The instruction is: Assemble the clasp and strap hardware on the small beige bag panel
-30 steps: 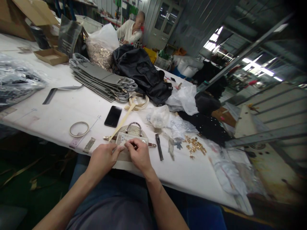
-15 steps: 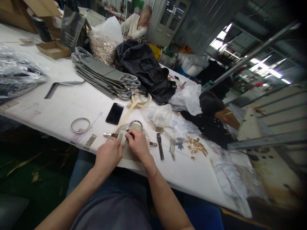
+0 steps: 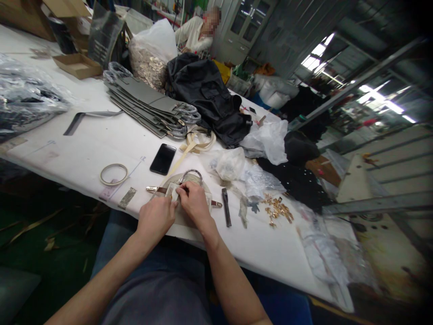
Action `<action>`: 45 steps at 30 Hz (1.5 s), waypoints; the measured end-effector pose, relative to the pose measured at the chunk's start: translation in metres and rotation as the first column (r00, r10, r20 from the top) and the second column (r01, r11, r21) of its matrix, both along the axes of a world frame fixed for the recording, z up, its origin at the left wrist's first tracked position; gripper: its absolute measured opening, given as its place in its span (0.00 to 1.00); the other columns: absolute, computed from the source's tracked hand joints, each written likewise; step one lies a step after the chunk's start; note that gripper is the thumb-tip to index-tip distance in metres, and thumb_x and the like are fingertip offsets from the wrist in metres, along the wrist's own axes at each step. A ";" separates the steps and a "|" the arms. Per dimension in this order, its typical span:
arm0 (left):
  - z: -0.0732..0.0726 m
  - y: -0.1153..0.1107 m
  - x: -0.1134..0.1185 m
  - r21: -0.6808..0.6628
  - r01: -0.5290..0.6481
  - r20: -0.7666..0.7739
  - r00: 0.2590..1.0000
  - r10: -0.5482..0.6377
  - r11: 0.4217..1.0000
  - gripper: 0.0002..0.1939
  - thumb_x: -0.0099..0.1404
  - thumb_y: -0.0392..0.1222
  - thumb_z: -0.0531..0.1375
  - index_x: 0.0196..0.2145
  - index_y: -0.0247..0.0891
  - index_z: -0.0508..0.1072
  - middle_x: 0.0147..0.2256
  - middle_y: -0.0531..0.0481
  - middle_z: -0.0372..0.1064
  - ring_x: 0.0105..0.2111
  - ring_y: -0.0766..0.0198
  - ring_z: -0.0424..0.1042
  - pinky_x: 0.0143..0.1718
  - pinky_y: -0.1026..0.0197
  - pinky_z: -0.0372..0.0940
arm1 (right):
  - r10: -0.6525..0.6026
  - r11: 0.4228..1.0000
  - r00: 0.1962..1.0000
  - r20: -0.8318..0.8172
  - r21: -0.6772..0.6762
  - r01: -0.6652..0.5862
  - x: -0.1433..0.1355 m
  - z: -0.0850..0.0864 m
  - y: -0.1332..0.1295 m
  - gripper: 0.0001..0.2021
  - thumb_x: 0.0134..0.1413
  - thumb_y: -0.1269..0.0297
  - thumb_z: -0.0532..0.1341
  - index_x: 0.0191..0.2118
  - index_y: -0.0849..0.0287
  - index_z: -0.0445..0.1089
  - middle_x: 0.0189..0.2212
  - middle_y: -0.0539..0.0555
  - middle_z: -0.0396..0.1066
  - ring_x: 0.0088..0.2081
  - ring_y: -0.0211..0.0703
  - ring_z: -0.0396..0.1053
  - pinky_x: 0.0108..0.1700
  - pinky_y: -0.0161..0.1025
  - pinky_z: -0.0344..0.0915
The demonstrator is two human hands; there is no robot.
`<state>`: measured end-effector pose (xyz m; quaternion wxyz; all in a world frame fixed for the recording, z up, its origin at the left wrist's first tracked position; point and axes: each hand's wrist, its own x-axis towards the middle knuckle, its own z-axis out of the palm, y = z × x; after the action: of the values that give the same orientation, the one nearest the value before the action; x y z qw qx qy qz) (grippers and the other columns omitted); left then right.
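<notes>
Pale bag (image 3: 184, 220) lies flat at the table's (image 3: 257, 246) near edge, presumably for two-handed reach. Right hand (image 3: 195, 201) pinches a pale flap (image 3: 174, 195) on it, apparently for fine control; left hand (image 3: 157, 214) curls just beside, cannot tell whether gripping

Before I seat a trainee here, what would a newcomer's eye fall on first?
Probably the bulky black bundle far across the white table, right of the stacked grey panels. Then the left hand and right hand, close together over a pale piece at the near edge. To their right, small gold-coloured pieces lie scattered.
</notes>
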<state>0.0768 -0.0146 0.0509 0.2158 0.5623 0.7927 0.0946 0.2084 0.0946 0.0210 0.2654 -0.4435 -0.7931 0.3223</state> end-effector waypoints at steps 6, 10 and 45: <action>-0.002 0.002 -0.004 -0.011 0.006 0.055 0.998 -0.005 1.000 0.21 0.86 0.52 0.55 0.44 0.38 0.84 0.42 0.33 0.83 0.46 0.38 0.84 0.46 0.49 0.73 | -0.116 0.993 0.984 -0.133 0.011 0.118 0.008 0.000 -0.011 0.13 0.65 0.66 0.74 0.54 0.55 0.82 0.43 0.55 0.81 0.43 0.49 0.77 0.50 0.46 0.74; 0.001 0.003 -0.007 -0.033 0.017 0.074 0.997 -0.014 0.999 0.22 0.86 0.52 0.54 0.45 0.38 0.84 0.43 0.33 0.83 0.47 0.40 0.84 0.47 0.51 0.71 | 0.097 0.995 0.984 -0.147 0.039 -0.092 0.017 -0.004 -0.013 0.05 0.72 0.64 0.71 0.45 0.52 0.88 0.44 0.56 0.83 0.48 0.49 0.80 0.55 0.46 0.75; 0.005 -0.016 -0.017 0.136 0.095 0.365 0.921 -0.139 0.986 0.21 0.83 0.46 0.52 0.32 0.41 0.74 0.33 0.43 0.78 0.34 0.51 0.76 0.37 0.53 0.58 | 0.168 0.952 0.928 0.333 0.189 -0.240 -0.001 0.009 -0.012 0.13 0.74 0.68 0.66 0.34 0.55 0.83 0.42 0.57 0.80 0.37 0.46 0.74 0.37 0.45 0.67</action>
<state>0.0600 -0.0304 0.0563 0.3350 0.5918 0.6954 0.2322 0.2078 0.0831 0.0296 0.1501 -0.3703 -0.8986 0.1813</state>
